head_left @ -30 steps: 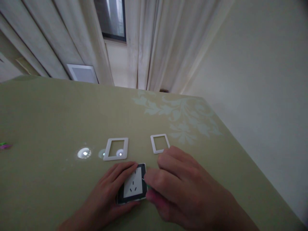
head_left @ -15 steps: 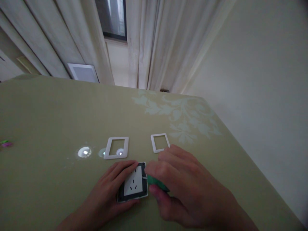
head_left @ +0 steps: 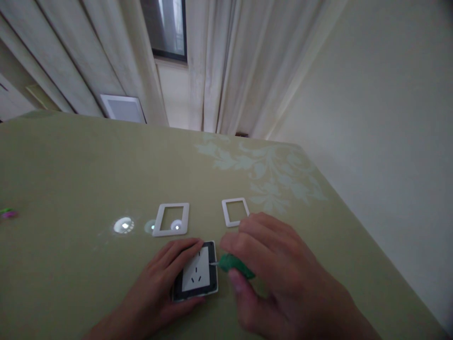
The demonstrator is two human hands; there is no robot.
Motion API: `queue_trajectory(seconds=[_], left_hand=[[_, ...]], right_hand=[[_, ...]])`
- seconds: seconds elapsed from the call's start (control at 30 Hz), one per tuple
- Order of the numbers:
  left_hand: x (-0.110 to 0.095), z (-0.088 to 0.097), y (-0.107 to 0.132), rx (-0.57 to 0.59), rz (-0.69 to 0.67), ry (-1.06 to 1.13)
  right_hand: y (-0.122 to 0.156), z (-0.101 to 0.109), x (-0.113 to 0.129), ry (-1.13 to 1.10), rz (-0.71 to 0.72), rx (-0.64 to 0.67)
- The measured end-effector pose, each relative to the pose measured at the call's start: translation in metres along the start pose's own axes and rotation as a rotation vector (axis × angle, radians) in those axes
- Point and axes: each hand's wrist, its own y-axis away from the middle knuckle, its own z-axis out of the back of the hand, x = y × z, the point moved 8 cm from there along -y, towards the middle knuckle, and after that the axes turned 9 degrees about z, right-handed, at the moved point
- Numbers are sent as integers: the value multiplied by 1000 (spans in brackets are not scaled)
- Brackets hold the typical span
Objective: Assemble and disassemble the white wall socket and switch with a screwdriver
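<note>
A wall socket [head_left: 197,270] with a white face and dark surround lies at the table's near side. My left hand [head_left: 164,278] grips it from the left, fingers along its top edge and thumb along the lower edge. In my right hand [head_left: 279,269] is a screwdriver [head_left: 235,265] with a green handle, held between thumb and fingers. Its thin metal shaft points left, and the tip meets the dark right border of the socket. What lies under the tip is too small to make out.
Two white rectangular frames [head_left: 171,232] [head_left: 225,213] lie beyond my hands on the green tabletop [head_left: 106,174]. Small green and purple pieces [head_left: 9,213] lie at the far left. A wall [head_left: 382,141] borders the table on the right, curtains [head_left: 208,71] behind.
My right hand's fingers have loosened and shifted slightly right on the screwdriver, showing more of its green handle. The tip stays at the socket's right border; my left hand holds still.
</note>
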Motion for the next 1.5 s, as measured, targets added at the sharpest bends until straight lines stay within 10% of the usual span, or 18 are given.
queue_trajectory(seconds=[1.1,1.3,1.5], left_hand=[[0,1,0,14,-2,-12],[-1,1,0,2,-5,-10],[-1,2,-1,2,-14,-23]], right_hand=[[2,2,-5,67,-52,-53],[4,-8,-3,-107,-90,126],[4,-1,-2,30,-70,-33]])
